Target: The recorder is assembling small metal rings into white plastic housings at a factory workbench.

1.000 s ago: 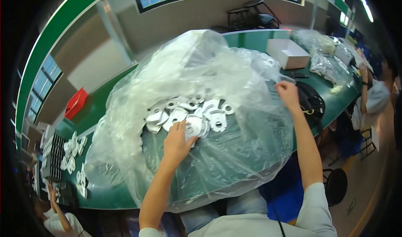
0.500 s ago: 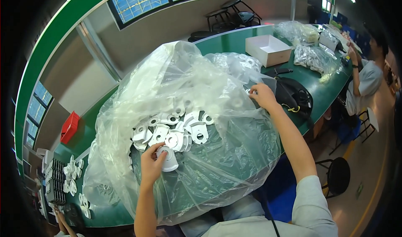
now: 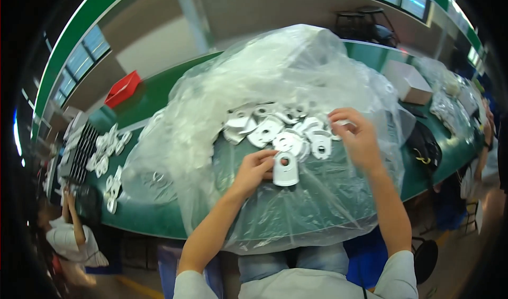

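In my left hand (image 3: 253, 173) is a white plastic part (image 3: 286, 176) with one rounded end and a round hole, gripped at its edge between thumb and fingers. My right hand (image 3: 357, 138) is a little to the right, above the edge of the pile, with its fingers pinched together. A small pale piece seems to show at those fingertips, but blur hides its kind. Beyond both hands, a heap of similar white plastic parts (image 3: 264, 131) lies in a large clear plastic bag (image 3: 312, 214) spread over the green table (image 3: 159, 214).
At the left are a red bin (image 3: 123, 89), black stacked trays (image 3: 82, 153) and loose white parts (image 3: 109, 148). A person (image 3: 76, 238) works there. Toward the right sit a white box (image 3: 406, 82), a black bag (image 3: 425, 151) and more plastic bags (image 3: 450, 106). Stools (image 3: 365, 24) stand by the wall.
My right hand has left the bagged pieces at the right and come in toward my left hand. My left hand still holds the white part. The whole view has swung to the left.
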The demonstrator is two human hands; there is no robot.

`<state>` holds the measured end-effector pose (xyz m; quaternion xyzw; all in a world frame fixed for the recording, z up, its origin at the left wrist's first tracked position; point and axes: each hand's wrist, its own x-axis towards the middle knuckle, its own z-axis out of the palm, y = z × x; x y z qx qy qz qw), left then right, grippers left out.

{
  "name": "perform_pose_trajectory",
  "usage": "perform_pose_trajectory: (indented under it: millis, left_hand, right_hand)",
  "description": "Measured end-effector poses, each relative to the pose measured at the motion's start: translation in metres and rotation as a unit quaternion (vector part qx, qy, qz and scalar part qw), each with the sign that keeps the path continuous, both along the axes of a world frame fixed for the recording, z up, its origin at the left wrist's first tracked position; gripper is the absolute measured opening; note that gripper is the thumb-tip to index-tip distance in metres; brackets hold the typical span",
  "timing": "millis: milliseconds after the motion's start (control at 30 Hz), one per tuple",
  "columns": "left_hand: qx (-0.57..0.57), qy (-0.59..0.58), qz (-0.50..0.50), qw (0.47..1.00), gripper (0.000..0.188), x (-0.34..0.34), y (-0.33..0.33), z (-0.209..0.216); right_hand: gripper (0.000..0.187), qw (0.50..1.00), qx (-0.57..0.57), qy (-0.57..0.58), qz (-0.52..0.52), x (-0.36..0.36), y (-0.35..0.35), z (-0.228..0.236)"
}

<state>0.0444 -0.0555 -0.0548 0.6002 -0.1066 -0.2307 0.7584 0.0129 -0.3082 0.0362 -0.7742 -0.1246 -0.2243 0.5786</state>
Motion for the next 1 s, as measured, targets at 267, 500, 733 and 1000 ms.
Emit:
perform_pose_trajectory:
  millis: [267, 500, 733, 1000]
  left_hand:
    - [-0.071, -0.001, 0.099, 0.993, 0.029, -0.004, 0.012, 0.006]
    - [-0.074, 0.009, 0.101, 0.992, 0.028, -0.003, 0.011, 0.004]
    - [-0.090, -0.010, 0.097, 0.991, 0.028, -0.002, 0.008, 0.007]
    - [-0.096, 0.005, 0.100, 0.990, 0.029, -0.002, 0.011, 0.006]
  right_hand:
    - [0.009, 0.999, -0.039, 0.000, 0.029, 0.021, 0.088, -0.051]
    - [0.010, 0.994, 0.027, 0.093, 0.059, 0.025, 0.090, -0.077]
    - [0.009, 0.998, -0.028, 0.043, 0.026, 0.021, 0.091, -0.068]
    - [0.010, 0.979, -0.122, -0.162, -0.022, 0.017, 0.083, -0.059]
